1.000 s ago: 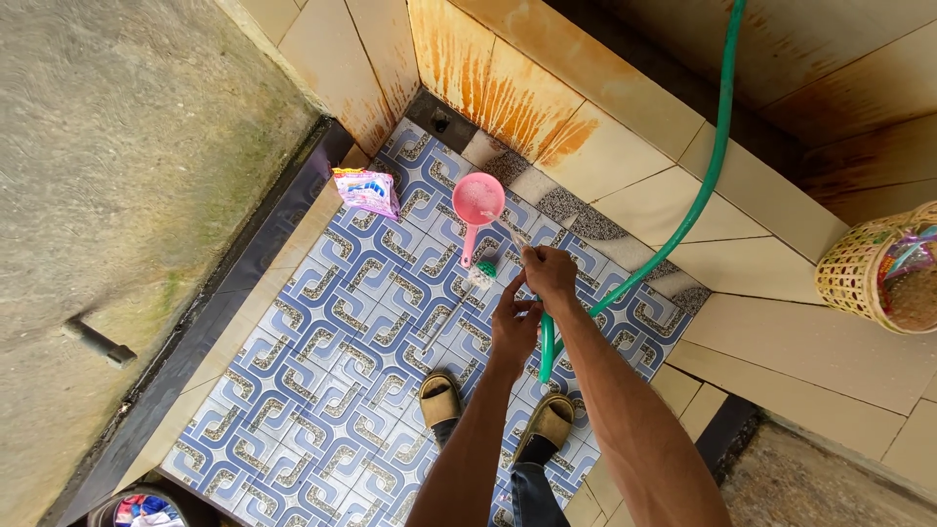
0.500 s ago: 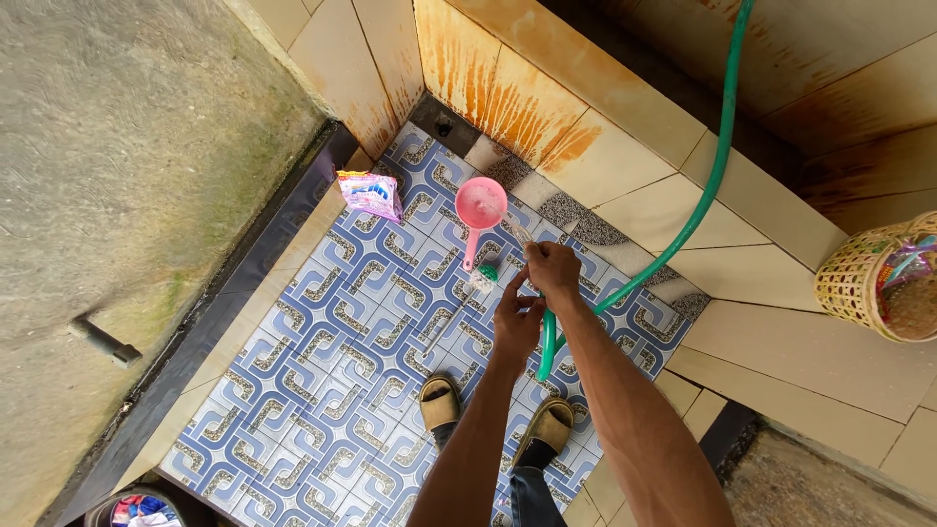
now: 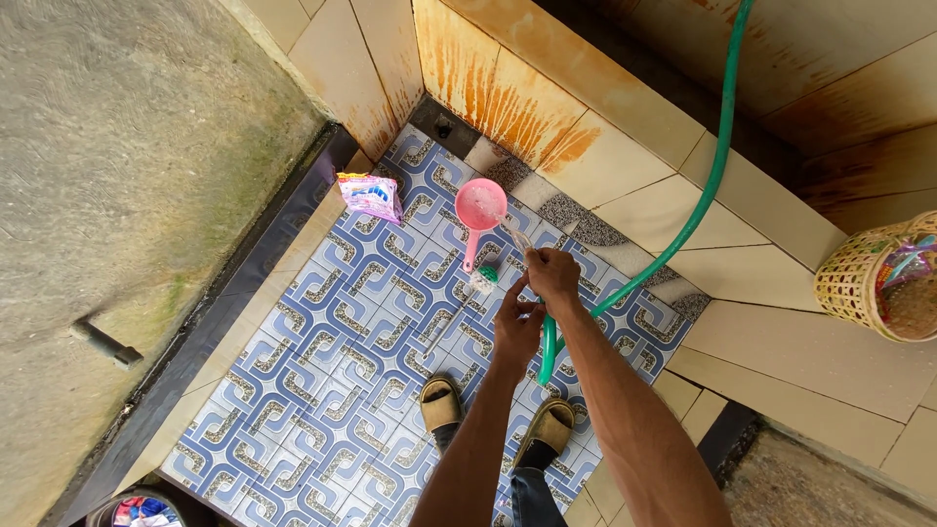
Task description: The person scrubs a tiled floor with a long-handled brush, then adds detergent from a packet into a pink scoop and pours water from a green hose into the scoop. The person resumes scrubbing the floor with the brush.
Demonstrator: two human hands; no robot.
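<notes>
Blue-and-white patterned floor tiles (image 3: pixel 322 390), hemmed by cream wall tiles streaked with rust, seen from the head camera looking straight down. Both arms stretched out over sandalled feet (image 3: pixel 441 400).

Right hand (image 3: pixel 553 278) curled shut over the green hose (image 3: pixel 705 195), which drops from the top right and ends just below the knuckles. Left hand (image 3: pixel 517 327) just beside it, touching, fingertips drawn together at the hose end (what they pinch too small to tell).

Close ahead on the floor: pink dipper (image 3: pixel 478 205) and a small green-headed brush (image 3: pixel 485 276). Pink detergent packet (image 3: pixel 369 195) further left; woven basket (image 3: pixel 869 278) on the ledge, well apart to the right.

Hardly any change over the last second: hands in the same place on the hose, same grip, dipper and packet unmoved. Only the view shifted a little.
</notes>
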